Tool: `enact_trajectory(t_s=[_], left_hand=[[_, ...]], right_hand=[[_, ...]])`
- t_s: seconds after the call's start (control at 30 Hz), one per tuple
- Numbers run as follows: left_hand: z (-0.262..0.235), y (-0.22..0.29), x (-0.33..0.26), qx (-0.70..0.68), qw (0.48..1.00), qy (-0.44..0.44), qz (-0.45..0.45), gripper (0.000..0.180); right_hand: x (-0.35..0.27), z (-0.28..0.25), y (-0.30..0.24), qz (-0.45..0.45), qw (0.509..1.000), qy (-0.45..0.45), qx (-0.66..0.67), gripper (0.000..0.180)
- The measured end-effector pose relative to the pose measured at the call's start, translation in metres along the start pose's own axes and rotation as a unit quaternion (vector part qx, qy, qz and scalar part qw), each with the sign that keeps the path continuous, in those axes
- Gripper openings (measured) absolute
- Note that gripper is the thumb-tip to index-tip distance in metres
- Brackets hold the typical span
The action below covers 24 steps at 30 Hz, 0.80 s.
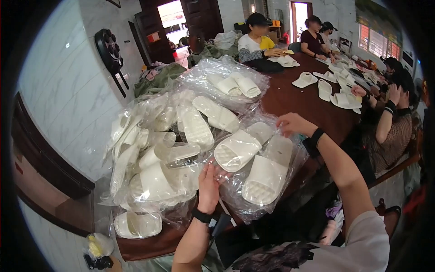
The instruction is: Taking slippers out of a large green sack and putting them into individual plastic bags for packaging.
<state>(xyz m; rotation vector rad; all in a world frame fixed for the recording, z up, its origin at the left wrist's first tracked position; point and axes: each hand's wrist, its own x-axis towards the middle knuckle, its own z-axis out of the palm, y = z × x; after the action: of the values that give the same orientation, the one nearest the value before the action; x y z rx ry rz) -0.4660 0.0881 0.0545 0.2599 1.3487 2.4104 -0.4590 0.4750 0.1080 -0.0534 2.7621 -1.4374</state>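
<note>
Arranging the clear bag (pixel 232 192) of white slippers (pixel 265 177) at the counter's (pixel 290 97) near edge seems underway, right hand (pixel 294 124) pinching plastic, left hand's (pixel 209 188) grip unclear; next probably needs steady hold on both sides.

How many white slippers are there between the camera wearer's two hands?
2: the left slipper, near the left hand, and the right slipper, beside it, lower in view. Both show through clear plastic; none looks hidden.
</note>
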Motion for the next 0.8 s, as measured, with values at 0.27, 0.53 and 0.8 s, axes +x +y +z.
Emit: enact_trajectory(t_s=[0.27,0.53,0.8], left_hand=[[-0.003,-0.011,0.005,-0.003,1.0,-0.012,-0.013,0.04],[-0.005,-0.01,0.006,-0.022,1.0,0.001,-0.014,0.039],[-0.007,-0.011,0.007,-0.012,1.0,-0.011,-0.012,0.042]], right_hand=[[0.016,0.044,-0.019,0.094,0.913,-0.372,0.138,0.053],[0.0,0.029,-0.032,0.088,0.947,-0.221,0.217,0.059],[0.024,0.073,-0.017,-0.105,0.968,-0.225,0.019,0.029]])
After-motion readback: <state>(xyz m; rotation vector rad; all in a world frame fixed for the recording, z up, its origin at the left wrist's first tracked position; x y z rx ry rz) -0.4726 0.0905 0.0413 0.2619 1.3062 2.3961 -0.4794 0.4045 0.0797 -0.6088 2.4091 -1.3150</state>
